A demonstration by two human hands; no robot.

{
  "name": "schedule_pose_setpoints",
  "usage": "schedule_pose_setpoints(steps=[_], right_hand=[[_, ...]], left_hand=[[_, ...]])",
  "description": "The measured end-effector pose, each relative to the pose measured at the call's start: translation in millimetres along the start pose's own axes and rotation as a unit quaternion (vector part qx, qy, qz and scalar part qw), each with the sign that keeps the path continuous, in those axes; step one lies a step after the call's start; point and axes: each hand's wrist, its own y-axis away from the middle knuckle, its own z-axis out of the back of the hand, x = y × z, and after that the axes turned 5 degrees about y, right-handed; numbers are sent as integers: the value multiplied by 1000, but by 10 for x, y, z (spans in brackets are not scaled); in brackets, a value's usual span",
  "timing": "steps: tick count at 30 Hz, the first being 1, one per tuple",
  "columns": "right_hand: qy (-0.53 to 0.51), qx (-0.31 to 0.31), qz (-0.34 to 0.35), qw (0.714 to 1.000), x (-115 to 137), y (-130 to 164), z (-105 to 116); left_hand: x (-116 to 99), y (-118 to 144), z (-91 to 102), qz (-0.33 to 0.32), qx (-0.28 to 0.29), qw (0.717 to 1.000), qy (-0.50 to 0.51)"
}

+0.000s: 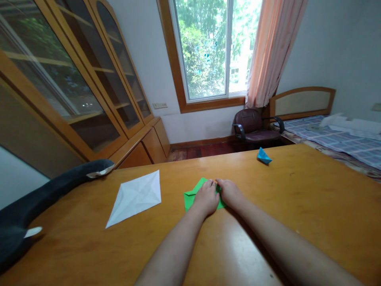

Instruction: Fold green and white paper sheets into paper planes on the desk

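Green paper (190, 197) lay flat on wooden table (297, 206), just past table centre, partly folded: a creased flap showed at its 9 o'clock edge, point sticking out at 11. Both hands sat on top, touching each other. Left hand (206, 197) pressed palm-down w/ fingers bunched at the top; right hand (229, 193) likewise at 3 o'clock of it, fingertips together pinning the sheet, not lifting it. Judged approx mid-fold: some creases in, final shape not yet there, can't tell which. White paper (136, 196), creased but opened flat, lay at 9 o'clock, well apart. Small blue folded piece (263, 156), looked finished, at 1 o'clock near far edge. Dark cloth item (44, 190) at table's left edge. Chair (253, 127) beyond, 12–1.
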Motion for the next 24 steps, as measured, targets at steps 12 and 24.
schedule_pose_setpoints(steps=[12, 24], right_hand=[[49, 25, 46, 997, 42, -4, 23], [124, 27, 22, 992, 17, -34, 95]], left_hand=[[309, 84, 485, 167, -62, 984, -27], [538, 131, 602, 240, 16, 971, -18]])
